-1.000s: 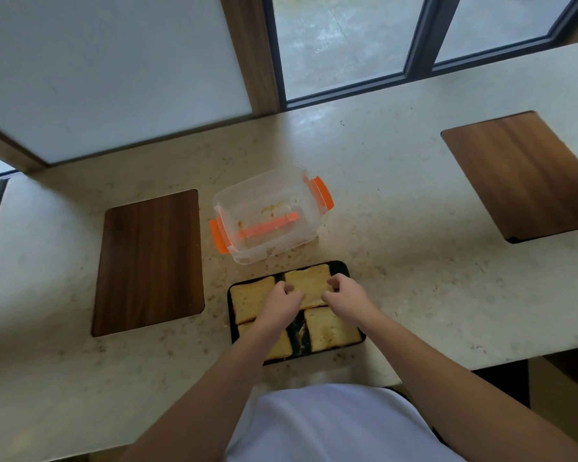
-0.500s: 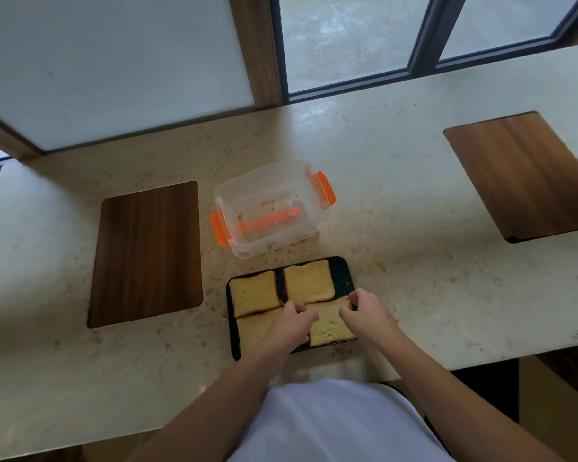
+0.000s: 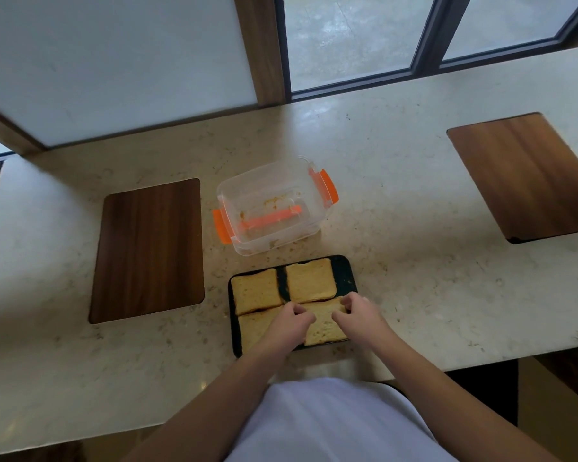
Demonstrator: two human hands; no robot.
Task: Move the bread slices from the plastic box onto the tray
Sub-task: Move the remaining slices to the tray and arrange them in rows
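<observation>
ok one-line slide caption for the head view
Both hands, left and right, adjust toasted bread slices on a black tray; clear orange-clipped plastic box holds only crumbs.

A long countertop (image 3: 397, 201) of pale speckled stone spans the scene, with a satin sheen reflecting daylight. Two dark wood-grain rectangular panels lie in its surface: the left panel (image 3: 149, 250) and the right panel (image 3: 521, 176), well apart. Behind the counter stands a frosted white wall panel (image 3: 114, 61), bordered by a vertical wooden post (image 3: 259, 48). To the right of the post, a window (image 3: 347, 35) with dark frames shows a grey, wet-looking outdoor surface. Lighting is soft and diffuse.
</observation>
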